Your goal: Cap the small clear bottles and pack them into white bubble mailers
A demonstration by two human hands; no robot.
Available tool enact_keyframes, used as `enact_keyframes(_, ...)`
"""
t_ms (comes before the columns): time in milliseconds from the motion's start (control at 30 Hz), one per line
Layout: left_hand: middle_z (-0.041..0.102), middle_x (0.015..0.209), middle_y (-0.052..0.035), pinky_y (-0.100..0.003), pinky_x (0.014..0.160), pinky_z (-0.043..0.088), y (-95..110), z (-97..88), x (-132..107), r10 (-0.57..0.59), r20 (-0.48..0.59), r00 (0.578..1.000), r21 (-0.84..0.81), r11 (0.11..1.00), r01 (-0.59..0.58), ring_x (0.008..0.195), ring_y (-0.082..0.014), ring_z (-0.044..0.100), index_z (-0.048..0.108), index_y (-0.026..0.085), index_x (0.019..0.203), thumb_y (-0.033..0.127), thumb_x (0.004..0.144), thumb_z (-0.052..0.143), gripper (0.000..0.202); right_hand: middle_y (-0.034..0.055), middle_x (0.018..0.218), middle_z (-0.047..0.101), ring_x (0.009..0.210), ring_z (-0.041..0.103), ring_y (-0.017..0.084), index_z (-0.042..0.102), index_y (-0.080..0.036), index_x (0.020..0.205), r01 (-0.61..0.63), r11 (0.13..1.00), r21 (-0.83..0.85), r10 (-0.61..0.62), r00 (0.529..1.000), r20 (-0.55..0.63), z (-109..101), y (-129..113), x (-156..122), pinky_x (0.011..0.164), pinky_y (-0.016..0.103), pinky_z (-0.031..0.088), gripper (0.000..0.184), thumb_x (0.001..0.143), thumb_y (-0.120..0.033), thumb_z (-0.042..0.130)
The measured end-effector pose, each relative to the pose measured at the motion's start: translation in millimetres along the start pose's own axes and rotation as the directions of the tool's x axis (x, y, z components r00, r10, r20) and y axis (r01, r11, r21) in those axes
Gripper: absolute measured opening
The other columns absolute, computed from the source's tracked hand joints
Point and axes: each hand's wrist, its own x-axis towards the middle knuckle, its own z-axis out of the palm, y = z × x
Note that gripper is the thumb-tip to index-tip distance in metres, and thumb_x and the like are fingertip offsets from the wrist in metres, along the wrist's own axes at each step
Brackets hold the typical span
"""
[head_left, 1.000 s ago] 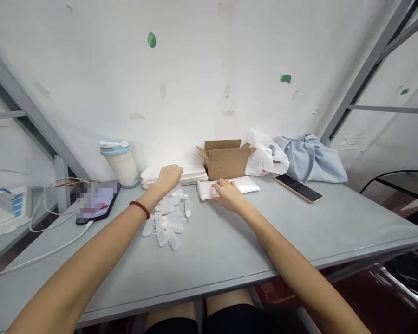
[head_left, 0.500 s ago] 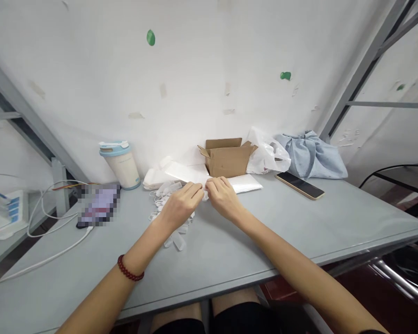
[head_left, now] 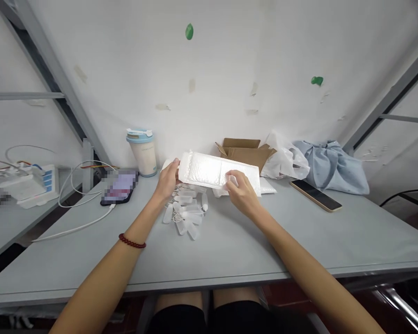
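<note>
Both hands hold a white bubble-wrap pouch (head_left: pixel 209 170) lifted above the grey table (head_left: pixel 230 246). My left hand (head_left: pixel 167 177) grips its left end, fingers closed round the edge. My right hand (head_left: pixel 240 192) pinches the lower right part of the pouch. Under the pouch lies a heap of several small clear plastic pieces (head_left: pixel 185 214). More white pouches (head_left: pixel 268 185) lie flat behind my right hand. A red bead bracelet (head_left: pixel 131 241) sits on my left wrist.
An open cardboard box (head_left: pixel 245 150) stands at the wall, with a white plastic bag (head_left: pixel 286 160) and a blue cloth bundle (head_left: pixel 330 166) to its right. A phone (head_left: pixel 315 195) lies at right, another phone (head_left: pixel 120 188) with a white cable and a lidded cup (head_left: pixel 142 150) at left.
My left hand came over from the stack at the back to meet my right hand. Together they lifted one pouch off the table; the view swung to the left.
</note>
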Motion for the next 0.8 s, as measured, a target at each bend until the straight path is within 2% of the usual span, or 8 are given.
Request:
enact_keyframes(100,0.059,0.063,-0.001,-0.024,0.056,0.042,2,1.4,0,-0.103,0.026,0.994,-0.201,0.974,0.107,0.061,-0.015,0.056,0.059,0.014,0.075,0.05,0.073,0.052,0.037,0.0159,0.114,0.05,0.113,0.042,0.026,0.054,-0.018,0.083,0.001,1.0,0.013,-0.001,0.999,0.035,-1,-4,0,0.086,0.042,0.04,0.022,0.08,-0.004,0.037)
enact_keyframes(200,0.052,0.054,0.0033,-0.02,0.048,0.035,3,5.0,-6,-0.172,0.028,0.985,-0.231,0.957,0.174,0.051,-0.0103,0.049,0.055,0.015,0.061,0.035,0.063,0.063,0.021,0.02,0.13,0.041,0.126,0.031,0.031,0.052,-0.015,0.106,0.006,1.0,0.022,-0.009,0.993,0.118,-3,-9,0,0.093,0.049,0.035,0.025,0.081,-0.018,0.047)
enact_keyframes(300,0.053,0.055,0.0031,-0.021,0.047,0.034,5,12.7,-17,-0.236,0.228,0.945,-0.183,0.943,0.279,0.05,-0.0098,0.047,0.056,0.015,0.061,0.033,0.063,0.062,0.019,0.0239,0.142,0.024,0.134,0.015,0.035,0.034,-0.011,0.13,0.043,0.999,0.012,-0.045,0.976,0.213,-8,-17,1,0.1,0.055,0.024,0.063,0.076,-0.035,0.057)
enact_keyframes(400,0.057,0.062,0.0017,-0.022,0.051,0.037,8,20.8,-26,-0.22,0.432,0.874,-0.101,0.952,0.29,0.054,-0.0108,0.05,0.061,0.015,0.072,0.035,0.066,0.062,0.021,0.0239,0.141,0.024,0.133,0.015,0.035,0.02,-0.009,0.138,0.03,0.998,0.048,-0.041,0.963,0.266,-12,-22,1,0.103,0.056,0.016,0.086,0.07,-0.044,0.059)
enact_keyframes(467,0.056,0.062,0.0021,-0.023,0.053,0.036,11,24.3,-31,-0.179,0.468,0.865,-0.018,0.977,0.212,0.055,-0.0112,0.049,0.061,0.015,0.074,0.04,0.071,0.058,0.025,0.0224,0.135,0.033,0.128,0.024,0.034,0.018,-0.01,0.139,-0.018,0.995,0.094,-0.008,0.962,0.273,-13,-22,2,0.102,0.055,0.017,0.089,0.068,-0.047,0.058)
enact_keyframes(567,0.05,0.056,0.0013,-0.025,0.056,0.035,16,26.4,-36,-0.022,0.383,0.923,0.259,0.962,-0.085,0.059,-0.0135,0.048,0.055,0.017,0.061,0.045,0.082,0.044,0.037,0.0204,0.127,0.039,0.12,0.033,0.032,0.021,-0.011,0.137,-0.078,0.99,0.117,0.049,0.971,0.232,-12,-16,2,0.097,0.051,0.024,0.084,0.069,-0.044,0.058)
enact_keyframes(667,0.057,0.064,-0.003,-0.03,0.067,0.038,20,26.8,-42,0.184,0.377,0.908,0.548,0.746,-0.379,0.076,-0.0203,0.05,0.055,0.018,0.059,0.038,0.082,0.043,0.033,0.0196,0.127,0.038,0.117,0.034,0.031,0.025,-0.012,0.135,-0.12,0.99,0.073,0.106,0.979,0.175,-11,-5,2,0.094,0.047,0.028,0.076,0.072,-0.038,0.058)
enact_keyframes(800,0.062,0.071,-0.0078,-0.037,0.071,0.04,18,27.6,-50,0.154,0.496,0.854,0.71,0.495,-0.502,0.084,-0.0268,0.05,0.062,0.019,0.065,0.033,0.074,0.053,0.019,0.0185,0.127,0.038,0.116,0.035,0.031,0.034,-0.016,0.13,-0.169,0.985,0.023,0.162,0.971,0.177,-11,5,2,0.093,0.045,0.028,0.064,0.074,-0.039,0.057)
